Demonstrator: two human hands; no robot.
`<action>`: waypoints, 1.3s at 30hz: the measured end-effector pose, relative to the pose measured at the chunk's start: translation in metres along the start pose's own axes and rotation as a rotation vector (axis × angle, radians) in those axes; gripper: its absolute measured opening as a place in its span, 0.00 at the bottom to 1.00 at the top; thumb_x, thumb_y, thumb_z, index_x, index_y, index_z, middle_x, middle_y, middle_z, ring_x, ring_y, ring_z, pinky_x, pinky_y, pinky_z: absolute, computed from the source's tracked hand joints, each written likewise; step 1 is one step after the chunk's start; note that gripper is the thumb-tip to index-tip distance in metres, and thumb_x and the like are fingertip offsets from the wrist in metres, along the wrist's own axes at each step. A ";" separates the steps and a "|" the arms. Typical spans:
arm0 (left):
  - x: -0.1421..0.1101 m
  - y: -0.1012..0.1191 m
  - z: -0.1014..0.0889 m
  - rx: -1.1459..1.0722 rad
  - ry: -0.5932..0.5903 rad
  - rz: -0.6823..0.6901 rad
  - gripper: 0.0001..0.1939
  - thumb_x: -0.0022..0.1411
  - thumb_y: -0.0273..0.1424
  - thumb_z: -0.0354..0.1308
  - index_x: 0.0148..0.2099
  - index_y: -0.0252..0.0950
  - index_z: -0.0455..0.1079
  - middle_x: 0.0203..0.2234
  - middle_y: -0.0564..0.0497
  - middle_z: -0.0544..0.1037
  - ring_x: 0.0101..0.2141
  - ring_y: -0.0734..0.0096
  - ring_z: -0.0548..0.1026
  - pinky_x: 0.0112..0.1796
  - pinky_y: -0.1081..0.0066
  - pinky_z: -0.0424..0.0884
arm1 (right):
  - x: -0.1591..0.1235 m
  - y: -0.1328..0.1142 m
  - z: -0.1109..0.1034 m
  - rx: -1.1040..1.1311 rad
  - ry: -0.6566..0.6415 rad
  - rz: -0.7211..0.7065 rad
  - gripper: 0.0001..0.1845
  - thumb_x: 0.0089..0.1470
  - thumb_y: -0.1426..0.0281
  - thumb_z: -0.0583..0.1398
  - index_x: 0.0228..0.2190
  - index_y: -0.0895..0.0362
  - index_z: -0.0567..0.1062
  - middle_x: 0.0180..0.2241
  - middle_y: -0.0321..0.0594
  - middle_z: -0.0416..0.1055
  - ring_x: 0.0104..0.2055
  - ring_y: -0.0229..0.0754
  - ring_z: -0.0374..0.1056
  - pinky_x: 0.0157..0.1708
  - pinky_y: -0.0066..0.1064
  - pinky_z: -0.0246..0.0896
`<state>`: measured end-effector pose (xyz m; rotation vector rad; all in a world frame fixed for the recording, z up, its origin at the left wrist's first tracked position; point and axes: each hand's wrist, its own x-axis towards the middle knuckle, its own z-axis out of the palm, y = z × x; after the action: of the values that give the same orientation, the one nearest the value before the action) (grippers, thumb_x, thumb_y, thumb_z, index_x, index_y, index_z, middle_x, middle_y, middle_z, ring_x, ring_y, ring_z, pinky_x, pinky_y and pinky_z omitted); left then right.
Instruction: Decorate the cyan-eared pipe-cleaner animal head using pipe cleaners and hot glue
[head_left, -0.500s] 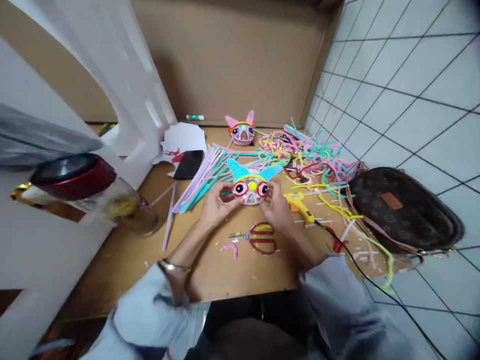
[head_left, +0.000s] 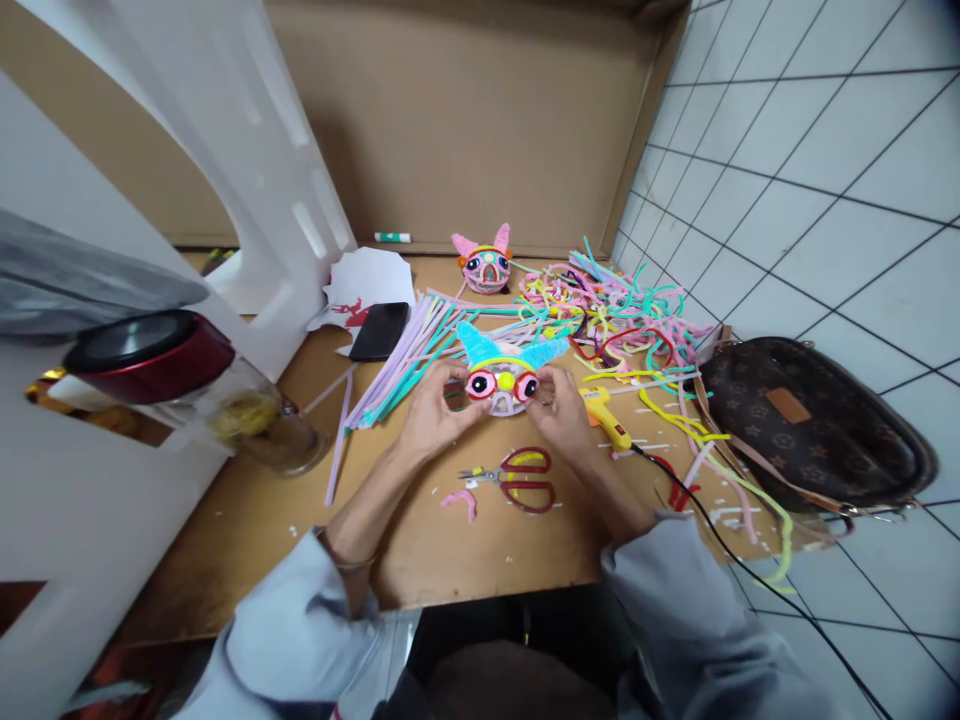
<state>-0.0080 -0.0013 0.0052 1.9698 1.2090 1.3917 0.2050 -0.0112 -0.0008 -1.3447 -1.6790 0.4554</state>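
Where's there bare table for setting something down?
The table is bare between the scissors and its near edge, also left of your left forearm, nearer than the jar, crumbs aside. It's crowded beyond the blue-eared face, with pipe cleaners, and right of your right forearm, with glue gun and scraps.

2 loose grey-blue sleeves, the left [head_left: 300, 610] at lower left of the frame and the right [head_left: 690, 590] at lower right, are creased and end at the forearms. 1 thin band [head_left: 351, 566] circles the left forearm. Dark clothing [head_left: 461, 620] at bottom centre shows 1 small yellowish vertical mark [head_left: 526, 628].
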 end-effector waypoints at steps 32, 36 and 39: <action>0.002 0.002 0.002 0.160 -0.040 0.008 0.28 0.52 0.46 0.68 0.50 0.41 0.64 0.45 0.46 0.74 0.42 0.57 0.77 0.45 0.56 0.77 | -0.052 0.007 -0.069 -1.011 -0.061 0.287 0.12 0.61 0.75 0.54 0.41 0.64 0.76 0.43 0.58 0.73 0.44 0.53 0.67 0.43 0.42 0.61; 0.002 0.001 0.001 0.157 -0.014 0.015 0.29 0.52 0.46 0.69 0.50 0.40 0.64 0.45 0.45 0.74 0.42 0.57 0.77 0.45 0.57 0.77 | -0.059 0.023 -0.070 -0.922 0.007 0.190 0.13 0.60 0.79 0.53 0.40 0.63 0.76 0.40 0.55 0.72 0.41 0.51 0.64 0.43 0.41 0.61; 0.002 -0.001 0.002 0.148 -0.012 0.023 0.29 0.51 0.46 0.69 0.50 0.40 0.64 0.45 0.45 0.74 0.42 0.57 0.77 0.44 0.57 0.77 | -0.067 0.030 -0.072 -0.891 0.097 0.077 0.14 0.60 0.79 0.52 0.42 0.62 0.76 0.39 0.53 0.70 0.41 0.51 0.62 0.42 0.42 0.60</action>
<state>-0.0063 0.0012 0.0044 2.0940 1.3220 1.3333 0.2809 -0.0794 -0.0132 -2.0132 -1.8195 -0.3785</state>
